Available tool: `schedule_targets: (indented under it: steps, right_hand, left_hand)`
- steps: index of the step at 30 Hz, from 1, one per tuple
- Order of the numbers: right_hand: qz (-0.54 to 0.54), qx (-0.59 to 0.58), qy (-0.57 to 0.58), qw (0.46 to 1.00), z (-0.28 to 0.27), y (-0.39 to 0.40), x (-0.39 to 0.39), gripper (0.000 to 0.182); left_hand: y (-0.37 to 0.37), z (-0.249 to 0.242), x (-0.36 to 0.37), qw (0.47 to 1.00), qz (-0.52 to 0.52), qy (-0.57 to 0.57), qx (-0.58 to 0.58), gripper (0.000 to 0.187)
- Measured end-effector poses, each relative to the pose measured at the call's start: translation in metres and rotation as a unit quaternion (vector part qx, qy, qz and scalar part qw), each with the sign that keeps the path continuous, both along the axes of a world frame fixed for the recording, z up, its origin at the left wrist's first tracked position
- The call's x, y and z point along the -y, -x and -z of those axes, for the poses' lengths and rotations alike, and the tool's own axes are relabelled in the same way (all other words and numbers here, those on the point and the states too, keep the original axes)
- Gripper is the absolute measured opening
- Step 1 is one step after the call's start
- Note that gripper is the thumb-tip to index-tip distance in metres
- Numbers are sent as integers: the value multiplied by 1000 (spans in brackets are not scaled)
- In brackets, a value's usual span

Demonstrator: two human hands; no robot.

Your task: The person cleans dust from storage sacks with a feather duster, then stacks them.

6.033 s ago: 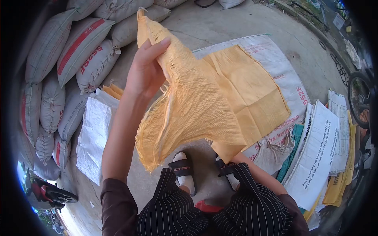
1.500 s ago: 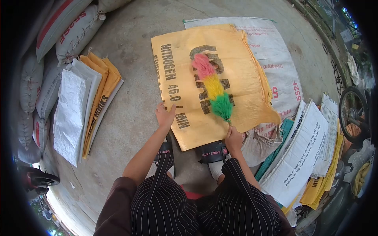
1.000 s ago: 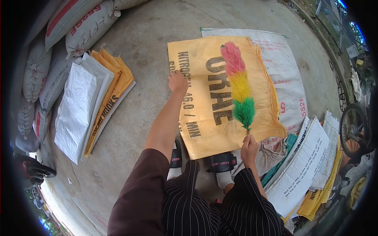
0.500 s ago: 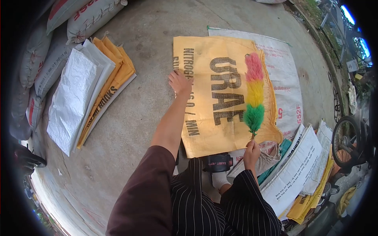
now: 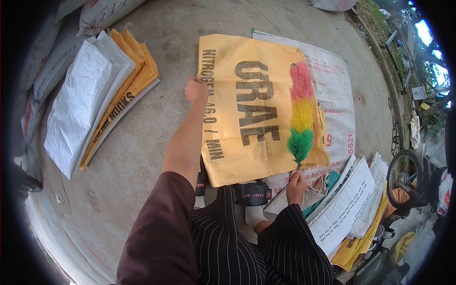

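Note:
A yellow woven sack printed "URAE" lies in front of my feet, partly over a white sack with red print. My left hand is closed on the yellow sack's left edge. In my right hand is the handle of a feather duster with pink, yellow and green bands. The duster's fluffy head lies over the right part of the yellow sack, near its gathered edge.
Folded white and yellow sacks lie in a stack on the left. Filled sacks are piled at upper left. More folded sacks sit at right, near a wheel. Concrete floor runs between them.
My left hand has gone from lying on the sack to gripping its left edge, and the sack has been drawn leftward and flattened. The duster stays in my right hand.

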State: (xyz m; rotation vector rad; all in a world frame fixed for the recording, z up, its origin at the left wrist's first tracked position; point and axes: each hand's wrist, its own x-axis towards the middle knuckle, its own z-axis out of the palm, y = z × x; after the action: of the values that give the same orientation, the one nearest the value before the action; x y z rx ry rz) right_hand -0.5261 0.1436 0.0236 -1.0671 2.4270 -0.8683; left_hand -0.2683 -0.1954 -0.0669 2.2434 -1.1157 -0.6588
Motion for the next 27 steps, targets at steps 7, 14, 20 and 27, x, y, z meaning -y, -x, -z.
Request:
schedule_targets:
  steps: [7, 14, 20, 27]
  right_hand:
    - [-108, -75, -43, 990, 15, -18, 21, 26]
    - [-98, -93, -137, 981, 83, -13, 27, 32]
    - [-103, -59, -116, 986, 80, -28, 29, 30]
    - [-195, 30, -143, 970, 63, -64, 33, 31]
  left_hand:
    - [-10, 5, -9, 998, 43, -29, -44, 42]
    - [-24, 11, -74, 980, 132, -106, -106, 53]
    - [-18, -52, -102, 899, 153, 78, -404, 28]
    - [9, -176, -90, 791, 203, 191, -544, 40]
